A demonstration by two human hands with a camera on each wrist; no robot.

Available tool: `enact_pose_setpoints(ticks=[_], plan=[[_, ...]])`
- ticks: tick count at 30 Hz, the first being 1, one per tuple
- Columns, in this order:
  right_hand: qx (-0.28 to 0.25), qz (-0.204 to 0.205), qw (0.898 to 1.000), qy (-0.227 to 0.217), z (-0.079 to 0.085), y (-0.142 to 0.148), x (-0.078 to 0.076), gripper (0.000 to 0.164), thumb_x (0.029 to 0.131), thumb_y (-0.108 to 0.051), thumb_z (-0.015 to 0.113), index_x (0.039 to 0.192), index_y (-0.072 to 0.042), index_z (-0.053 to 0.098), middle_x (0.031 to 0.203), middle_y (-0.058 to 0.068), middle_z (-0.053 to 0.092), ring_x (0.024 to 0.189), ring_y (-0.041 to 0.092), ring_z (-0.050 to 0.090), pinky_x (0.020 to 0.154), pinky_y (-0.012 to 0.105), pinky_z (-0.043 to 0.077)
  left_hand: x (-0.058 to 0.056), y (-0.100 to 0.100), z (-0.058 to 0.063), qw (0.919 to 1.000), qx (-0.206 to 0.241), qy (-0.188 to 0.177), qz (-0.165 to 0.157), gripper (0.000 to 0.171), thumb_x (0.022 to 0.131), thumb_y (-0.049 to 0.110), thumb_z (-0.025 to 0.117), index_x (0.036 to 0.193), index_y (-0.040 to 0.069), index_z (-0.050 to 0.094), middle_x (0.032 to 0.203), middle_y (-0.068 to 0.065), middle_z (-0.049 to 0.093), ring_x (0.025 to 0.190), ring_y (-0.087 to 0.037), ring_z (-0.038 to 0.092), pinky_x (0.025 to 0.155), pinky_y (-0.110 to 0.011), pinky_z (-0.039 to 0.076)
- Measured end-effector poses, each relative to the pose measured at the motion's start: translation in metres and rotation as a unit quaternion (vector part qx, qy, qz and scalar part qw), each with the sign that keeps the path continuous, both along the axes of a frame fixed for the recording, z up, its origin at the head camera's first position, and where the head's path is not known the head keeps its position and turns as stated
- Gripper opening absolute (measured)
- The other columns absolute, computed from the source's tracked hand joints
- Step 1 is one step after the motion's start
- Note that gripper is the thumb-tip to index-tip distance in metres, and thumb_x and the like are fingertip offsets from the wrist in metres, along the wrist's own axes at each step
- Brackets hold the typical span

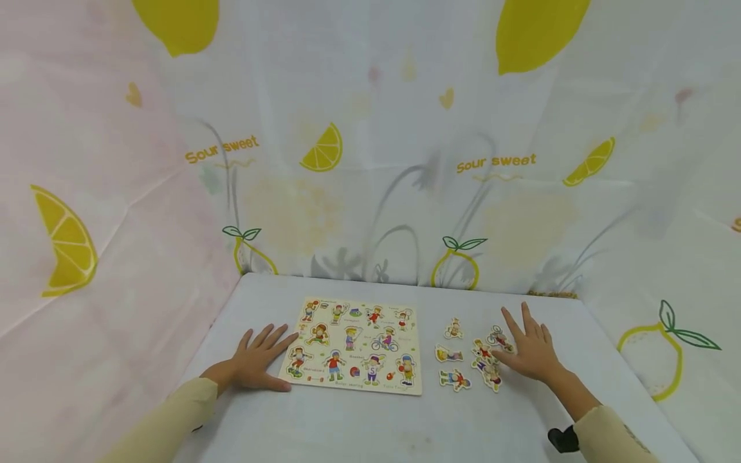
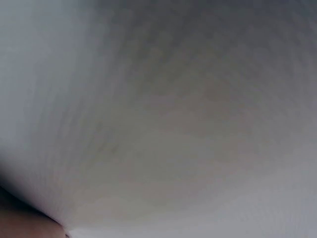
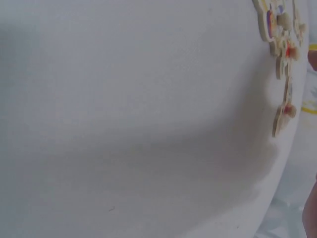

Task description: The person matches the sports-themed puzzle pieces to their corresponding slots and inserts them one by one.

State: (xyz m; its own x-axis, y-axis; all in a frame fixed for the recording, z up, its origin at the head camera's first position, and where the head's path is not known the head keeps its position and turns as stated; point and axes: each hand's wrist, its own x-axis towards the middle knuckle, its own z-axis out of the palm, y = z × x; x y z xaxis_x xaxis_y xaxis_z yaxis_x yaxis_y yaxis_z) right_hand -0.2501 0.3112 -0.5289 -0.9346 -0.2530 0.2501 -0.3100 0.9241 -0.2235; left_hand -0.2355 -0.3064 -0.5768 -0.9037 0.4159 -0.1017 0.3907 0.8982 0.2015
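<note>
A flat puzzle board [image 1: 361, 350] printed with children playing sports lies on the white table. My left hand [image 1: 255, 361] rests spread at its left edge, fingertips right at the rim. To the board's right lie several loose knobbed puzzle pieces, among them a lying figure [image 1: 449, 354], a blue-and-red figure [image 1: 455, 380] and a cyclist [image 1: 498, 339]. My right hand [image 1: 529, 350] is spread beside the cluster, its thumb overlapping the pieces in the head view. In the right wrist view, a puzzle piece [image 3: 283, 119] shows its small wooden knob. Only blurred white surface and a bit of skin appear in the left wrist view.
A white table [image 1: 370, 424] carries everything. Behind it and along both sides hangs a pale cloth [image 1: 370, 212] printed with lemons and "Sour sweet" lettering. A dark object [image 1: 563, 440] shows at the right sleeve [image 1: 613, 437].
</note>
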Motion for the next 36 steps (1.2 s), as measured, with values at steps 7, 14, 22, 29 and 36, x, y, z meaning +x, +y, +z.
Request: enact_pose_setpoints(ticks=[7,14,22,29,36], plan=[[0.004,-0.027,0.999,-0.037,-0.013,0.008,0.003,0.098,0.081,-0.050,0.072,0.157,-0.015,0.021,0.159,0.037,0.008,0.136,0.061,0.024,0.107,0.077,0.012,0.009,0.008,0.023,0.9993,0.017,-0.033,-0.003,0.111,0.071,0.081,0.063,0.157,0.020,0.027,0.165,-0.017,0.016,0.150,-0.048,0.009,0.110,-0.076,0.001],[-0.001,-0.017,1.000,-0.016,-0.024,0.012,0.006,0.093,0.081,-0.050,0.071,0.154,-0.012,0.028,0.156,0.039,0.014,0.135,0.059,0.028,0.103,0.078,0.017,0.012,0.008,0.016,0.9995,0.015,-0.029,-0.001,0.111,0.070,0.081,0.063,0.157,0.023,0.026,0.165,-0.016,0.018,0.150,-0.046,0.009,0.112,-0.075,0.000],[0.002,-0.013,1.000,-0.016,-0.021,0.007,0.001,0.088,0.082,-0.049,0.071,0.152,-0.011,0.032,0.155,0.039,0.017,0.135,0.058,0.029,0.104,0.078,0.018,0.010,0.007,0.017,0.9995,0.018,-0.027,0.002,0.111,0.070,0.082,0.063,0.157,0.024,0.025,0.165,-0.016,0.017,0.150,-0.047,0.009,0.112,-0.074,-0.001],[-0.008,-0.015,0.999,-0.033,-0.015,-0.001,-0.004,0.086,0.084,-0.048,0.071,0.150,-0.007,0.035,0.156,0.038,0.015,0.134,0.063,0.028,0.105,0.078,0.018,0.005,0.004,0.009,0.9998,0.005,-0.019,0.001,0.112,0.069,0.087,0.058,0.158,0.028,0.023,0.166,-0.013,0.015,0.151,-0.044,0.007,0.113,-0.073,-0.002],[-0.025,-0.007,0.999,-0.040,-0.013,-0.024,-0.025,0.078,0.085,-0.042,0.071,0.147,-0.006,0.039,0.153,0.036,0.022,0.134,0.063,0.029,0.104,0.077,0.023,0.009,0.009,0.026,0.9992,0.015,-0.037,-0.001,0.111,0.071,0.080,0.064,0.157,0.021,0.027,0.165,-0.019,0.015,0.149,-0.049,0.007,0.110,-0.076,-0.002]])
